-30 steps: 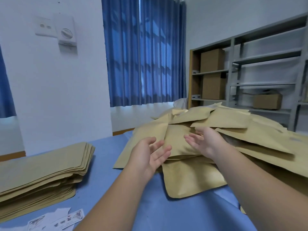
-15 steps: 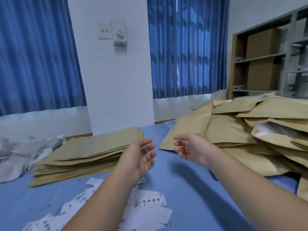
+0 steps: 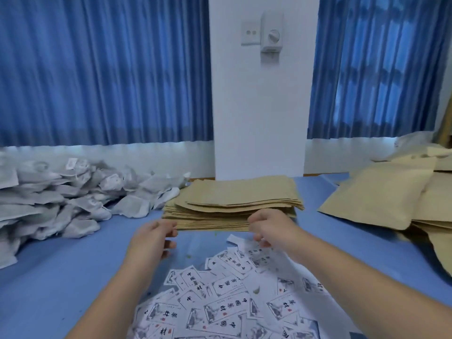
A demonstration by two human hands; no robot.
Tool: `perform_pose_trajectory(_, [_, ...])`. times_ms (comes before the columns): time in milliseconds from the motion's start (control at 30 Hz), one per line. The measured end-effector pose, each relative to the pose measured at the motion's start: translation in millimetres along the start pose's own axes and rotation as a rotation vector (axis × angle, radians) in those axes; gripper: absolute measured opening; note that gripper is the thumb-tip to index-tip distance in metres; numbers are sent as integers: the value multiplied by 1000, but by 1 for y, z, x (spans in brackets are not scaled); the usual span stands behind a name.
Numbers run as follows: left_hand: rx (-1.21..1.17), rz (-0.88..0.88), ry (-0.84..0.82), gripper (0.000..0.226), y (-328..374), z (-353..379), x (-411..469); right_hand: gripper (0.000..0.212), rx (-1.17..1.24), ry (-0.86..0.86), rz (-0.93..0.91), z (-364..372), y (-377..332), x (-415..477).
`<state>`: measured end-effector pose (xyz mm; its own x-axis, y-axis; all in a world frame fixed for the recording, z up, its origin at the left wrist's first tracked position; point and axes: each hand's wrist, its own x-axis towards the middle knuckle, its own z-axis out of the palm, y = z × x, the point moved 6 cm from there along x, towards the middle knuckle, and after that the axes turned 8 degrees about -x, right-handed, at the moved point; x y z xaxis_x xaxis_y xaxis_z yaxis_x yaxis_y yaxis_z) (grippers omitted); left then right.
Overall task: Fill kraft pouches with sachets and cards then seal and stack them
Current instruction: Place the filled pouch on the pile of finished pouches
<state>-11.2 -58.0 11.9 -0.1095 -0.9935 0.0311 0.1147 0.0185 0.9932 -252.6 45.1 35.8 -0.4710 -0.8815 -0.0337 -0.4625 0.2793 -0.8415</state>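
Flat brown kraft paper pouches [image 3: 234,199] are sitting stacked dead centre, with the left hand [image 3: 151,241] loosely spread and right hand [image 3: 271,228] curled (grip unclear) now hovering at their front edge, off the filled tan heap [image 3: 376,199].

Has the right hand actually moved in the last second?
Yes. The right hand was on the heap of filled pouches; it has gone left to the near edge of the flat pouch stack.

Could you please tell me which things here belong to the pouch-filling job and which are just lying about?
Job: flat kraft pouches; sachets; cards; puffed pouches on the right.
Just there: wall dial; curtains.
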Motion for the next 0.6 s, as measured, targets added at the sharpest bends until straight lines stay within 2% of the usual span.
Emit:
perform_pose_trajectory(133, [103, -15, 22, 16, -38, -27, 18, 41, -597, 144, -218, 8, -18, 32])
perform_pose_trajectory(233, [74, -21, 16, 17, -46, -27, 30, 64, -805, 243, -335, 4, -32, 53])
perform_pose_trajectory(333, [147, 0, 8, 21, -49, -25, 37, 79, -1054, 258, -298, -5, -33, 76])
perform_pose_trajectory(433, [171, 3, 3, 21, -50, -25, 37, 74, -1163, 130, -102, -13, -12, 91])
perform_pose_trajectory(500, [197, 10, 8, 20, -47, -24, 37, 59, -1236, 98, -45, -14, 3, 91])
perform_pose_trajectory(600, [254, 29, -2, 21, -43, -21, 33, 28, -1414, 287, -156, -14, 1, 82])
